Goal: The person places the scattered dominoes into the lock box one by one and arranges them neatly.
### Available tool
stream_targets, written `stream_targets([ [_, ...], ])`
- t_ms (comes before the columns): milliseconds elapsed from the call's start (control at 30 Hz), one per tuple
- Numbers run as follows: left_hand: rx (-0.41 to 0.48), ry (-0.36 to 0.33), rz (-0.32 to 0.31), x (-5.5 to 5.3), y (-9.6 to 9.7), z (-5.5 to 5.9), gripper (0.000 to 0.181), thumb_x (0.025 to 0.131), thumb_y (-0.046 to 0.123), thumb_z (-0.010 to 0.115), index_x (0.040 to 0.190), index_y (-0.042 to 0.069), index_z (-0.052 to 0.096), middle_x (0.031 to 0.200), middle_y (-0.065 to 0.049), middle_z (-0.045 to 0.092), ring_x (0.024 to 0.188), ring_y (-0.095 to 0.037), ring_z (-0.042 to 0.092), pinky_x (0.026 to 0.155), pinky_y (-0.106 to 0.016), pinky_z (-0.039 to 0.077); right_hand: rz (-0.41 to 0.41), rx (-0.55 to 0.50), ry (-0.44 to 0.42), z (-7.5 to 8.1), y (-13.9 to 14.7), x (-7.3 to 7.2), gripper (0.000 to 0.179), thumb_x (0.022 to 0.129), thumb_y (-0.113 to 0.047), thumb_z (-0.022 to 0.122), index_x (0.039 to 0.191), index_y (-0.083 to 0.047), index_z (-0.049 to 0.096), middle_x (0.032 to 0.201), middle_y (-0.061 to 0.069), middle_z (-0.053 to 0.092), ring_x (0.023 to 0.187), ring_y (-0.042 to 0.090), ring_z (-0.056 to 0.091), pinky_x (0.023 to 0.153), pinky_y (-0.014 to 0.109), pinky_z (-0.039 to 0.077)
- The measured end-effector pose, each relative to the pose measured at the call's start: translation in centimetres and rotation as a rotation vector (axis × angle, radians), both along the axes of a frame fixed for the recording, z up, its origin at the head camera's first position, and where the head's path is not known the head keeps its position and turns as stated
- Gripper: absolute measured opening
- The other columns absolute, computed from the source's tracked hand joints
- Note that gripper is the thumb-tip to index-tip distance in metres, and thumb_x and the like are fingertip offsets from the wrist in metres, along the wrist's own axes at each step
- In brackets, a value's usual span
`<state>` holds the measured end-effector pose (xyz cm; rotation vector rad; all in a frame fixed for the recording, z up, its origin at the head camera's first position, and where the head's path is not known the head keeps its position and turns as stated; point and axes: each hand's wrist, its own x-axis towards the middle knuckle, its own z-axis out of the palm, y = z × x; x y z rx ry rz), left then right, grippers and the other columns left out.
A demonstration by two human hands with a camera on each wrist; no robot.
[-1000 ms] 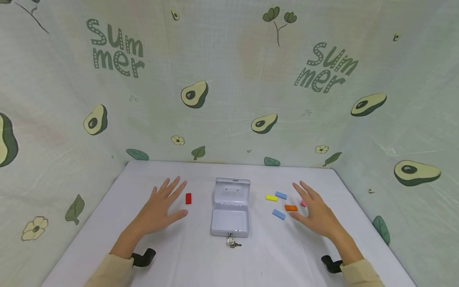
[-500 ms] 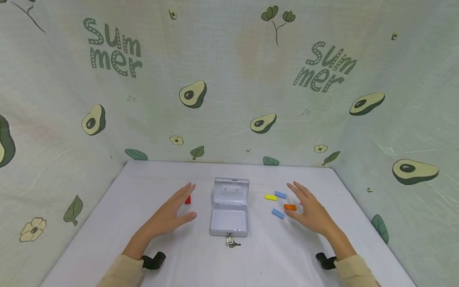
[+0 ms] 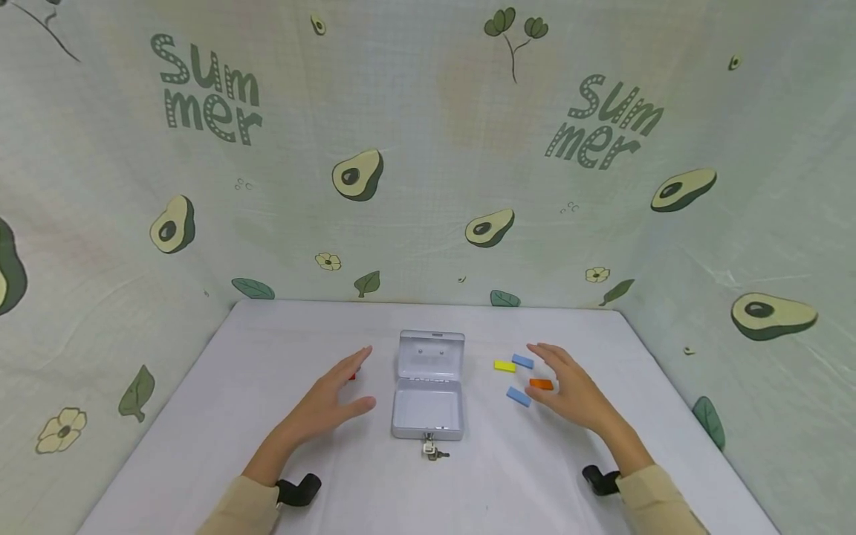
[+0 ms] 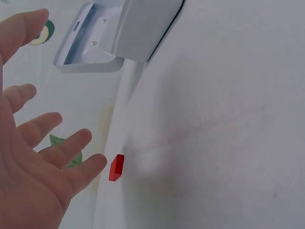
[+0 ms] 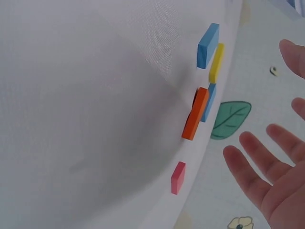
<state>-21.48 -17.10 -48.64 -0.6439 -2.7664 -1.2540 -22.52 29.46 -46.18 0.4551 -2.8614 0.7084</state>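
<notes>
A pale grey metal cash box point(image 3: 428, 410) lies open in the middle of the table, lid tipped back. Keys point(image 3: 436, 452) hang from the lock at its front. My left hand point(image 3: 321, 405), fingers spread, hovers left of the box and partly covers a red block point(image 4: 116, 167). To the right, my right hand point(image 3: 574, 392) is held with relaxed fingers above several coloured blocks. Among them are a yellow block point(image 3: 504, 366), an orange block point(image 3: 541, 384) and two blue ones. A pink block point(image 5: 178, 178) shows only in the right wrist view. Neither hand holds anything.
A white cloth covers the table point(image 3: 428, 498). Behind and at both sides hangs a curtain point(image 3: 414, 96) printed with avocados, leaves and lettering. Black wrist cameras sit at both cuffs, the left camera point(image 3: 299, 490) and the right camera point(image 3: 600, 480).
My left hand has moved right toward the box, now covering much of the red block. My right hand has shifted slightly left, hiding the pink block in the head view. Box and blocks stay put.
</notes>
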Motion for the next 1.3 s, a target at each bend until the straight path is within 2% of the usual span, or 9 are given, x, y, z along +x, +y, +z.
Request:
stream_targets([
  [167,0.090,-0.061,-0.010,0.0,0.5,-0.1,0.087,0.096,0.034,0.080,0.168,0.025,0.032,0.171,-0.012,0.036,0.146,-0.041,0.050,0.118,-0.059,0.043,0.015,-0.037,-0.033,-0.3,-0.1,-0.3,0.077,0.092,-0.021,0.085,0.159,-0.013,0.048,0.159,0.019,0.047,0.127,0.043,0.061,0.100,0.059,0.059],
  [433,0.224,-0.118,-0.066,0.1,1.1,-0.6,0.082,0.095,0.024,0.082,0.165,0.020,0.039,0.170,-0.010,0.037,0.149,-0.043,0.046,0.120,-0.059,0.040,0.027,-0.066,-0.047,-0.9,-0.2,-0.8,0.073,0.092,-0.021,0.085,0.156,-0.015,0.052,0.156,0.016,0.051,0.123,0.040,0.064,0.098,0.057,0.060],
  [600,0.285,-0.199,-0.079,0.0,1.4,-1.0,0.081,0.094,0.020,0.083,0.163,0.024,0.041,0.170,-0.004,0.038,0.152,-0.040,0.043,0.123,-0.056,0.038,0.040,-0.077,-0.052,-1.2,-0.3,-1.0,0.071,0.092,-0.022,0.085,0.155,-0.014,0.053,0.155,0.015,0.052,0.122,0.039,0.064,0.097,0.056,0.061],
  [767,0.282,-0.254,-0.060,0.2,1.9,-1.0,0.085,0.092,0.026,0.086,0.164,0.026,0.041,0.171,-0.002,0.036,0.152,-0.036,0.044,0.122,-0.055,0.039,0.057,-0.104,-0.074,-1.4,-0.5,-1.0,0.070,0.093,-0.020,0.085,0.154,-0.011,0.054,0.155,0.015,0.052,0.121,0.038,0.065,0.098,0.055,0.061],
  [967,0.300,-0.287,-0.062,0.4,2.5,-1.3,0.084,0.092,0.026,0.086,0.163,0.023,0.042,0.170,-0.007,0.038,0.151,-0.039,0.045,0.119,-0.056,0.042,0.058,-0.111,-0.109,-1.5,-0.8,-1.1,0.068,0.093,-0.019,0.085,0.153,-0.011,0.055,0.151,0.015,0.056,0.119,0.034,0.066,0.100,0.052,0.061],
  [1133,0.291,-0.310,-0.077,0.2,2.9,-1.9,0.081,0.092,0.028,0.085,0.162,0.023,0.043,0.169,-0.010,0.038,0.150,-0.040,0.045,0.119,-0.056,0.042,0.067,-0.097,-0.100,-1.5,-1.0,-1.1,0.066,0.093,-0.019,0.085,0.152,-0.010,0.057,0.146,0.015,0.060,0.115,0.032,0.065,0.100,0.054,0.059],
  [1300,0.287,-0.332,-0.083,0.3,3.1,-2.0,0.080,0.092,0.029,0.085,0.161,0.022,0.045,0.167,-0.015,0.041,0.148,-0.044,0.046,0.119,-0.058,0.042,0.080,-0.077,-0.090,-1.5,-1.2,-1.1,0.062,0.094,-0.020,0.083,0.150,-0.009,0.059,0.145,0.014,0.062,0.117,0.032,0.064,0.102,0.056,0.057],
])
